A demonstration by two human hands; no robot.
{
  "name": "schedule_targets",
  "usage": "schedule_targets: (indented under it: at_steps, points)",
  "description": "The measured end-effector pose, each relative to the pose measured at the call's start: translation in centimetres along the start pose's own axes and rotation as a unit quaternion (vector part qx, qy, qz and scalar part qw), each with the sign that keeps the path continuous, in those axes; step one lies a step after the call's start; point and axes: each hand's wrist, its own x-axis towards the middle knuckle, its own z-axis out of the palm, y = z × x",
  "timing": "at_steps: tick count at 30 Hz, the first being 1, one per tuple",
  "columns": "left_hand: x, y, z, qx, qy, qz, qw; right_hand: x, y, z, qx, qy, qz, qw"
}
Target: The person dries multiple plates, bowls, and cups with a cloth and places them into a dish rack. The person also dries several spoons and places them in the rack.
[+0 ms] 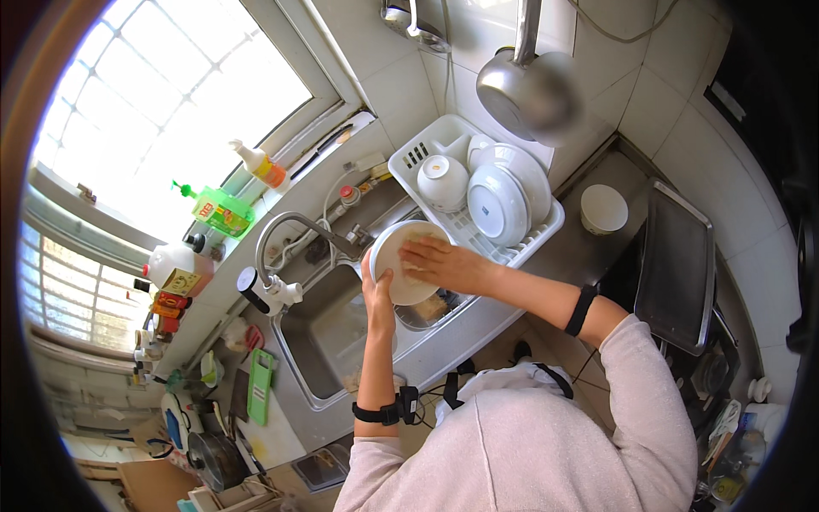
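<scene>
My left hand grips the rim of a white plate, thumb on its face. The plate is tilted over the divider and the smaller basin of a steel double sink. My right hand lies flat against the plate's face, fingers together. Something pale shows beneath those fingers, maybe a cloth; the hand mostly hides it. Under the plate's lower edge, a tan sponge-like piece sits in the smaller basin. The larger sink basin is left of my left hand, with the curved faucet and its white attachment above it.
A white dish rack holds an upturned bowl and several plates beyond my hands. A white bowl stands on the steel counter near a dark tray. Bottles line the windowsill. A pan hangs above the rack.
</scene>
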Motion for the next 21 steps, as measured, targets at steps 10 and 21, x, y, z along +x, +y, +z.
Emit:
schedule_targets:
  at_steps: [10,21]
  points:
    - [0.0,-2.3,0.3,-0.089,0.003,0.009,0.996,2.3,-3.2,0.0,0.149,0.069,0.093,0.982]
    - [-0.2,-0.3,1.2,0.012,0.031,0.071,0.997,2.3,-1.6,-2.1,0.109,0.049,0.101,0.988]
